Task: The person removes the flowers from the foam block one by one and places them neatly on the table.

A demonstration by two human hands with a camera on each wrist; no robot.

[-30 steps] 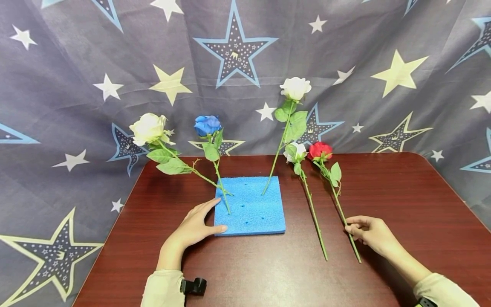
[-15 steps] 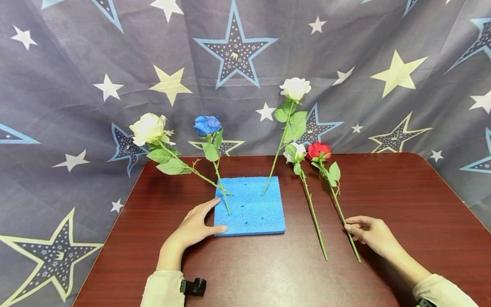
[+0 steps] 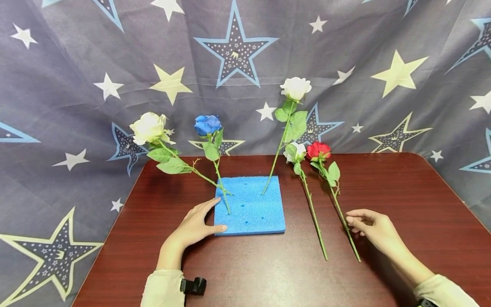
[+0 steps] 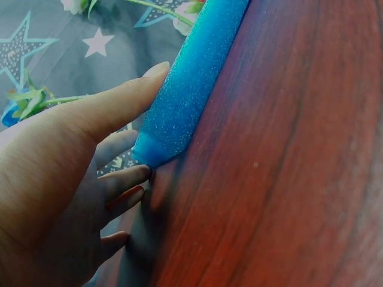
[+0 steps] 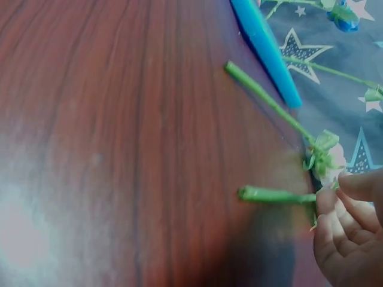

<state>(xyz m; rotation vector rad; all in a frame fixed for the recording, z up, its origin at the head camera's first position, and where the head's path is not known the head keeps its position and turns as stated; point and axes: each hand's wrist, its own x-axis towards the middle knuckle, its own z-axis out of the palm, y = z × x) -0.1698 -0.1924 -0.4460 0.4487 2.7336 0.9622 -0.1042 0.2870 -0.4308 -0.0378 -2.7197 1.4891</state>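
Where grey star-printed cloth (image 3: 285,23) hangs, a red-brown table (image 3: 402,192) stands

A square blue foam block (image 3: 264,205) touches the spread left hand (image 3: 195,224). Rightward, a green-stemmed red rose (image 3: 334,171) lies lengthwise, bloom (image 3: 319,151) pointing away, slightly leftward; beside it hangs the right hand (image 3: 377,228), fingertips apart.

Table (image 3: 399,200): dk. red-brown top w/ wood-grain pattern and glossy finish, light reflection noted on near side of the blue foam block (image 3: 264,209), which lies flat on it w/ several sm. holes in upper face. Direct on surface to rt. of block, 2 roses, approx. parallel: white rose (image 3: 311,202) closer to block, red rose (image 3: 336,200) farther out, both w/ blooms farther back than block and stem ends fwd. of its near edge.
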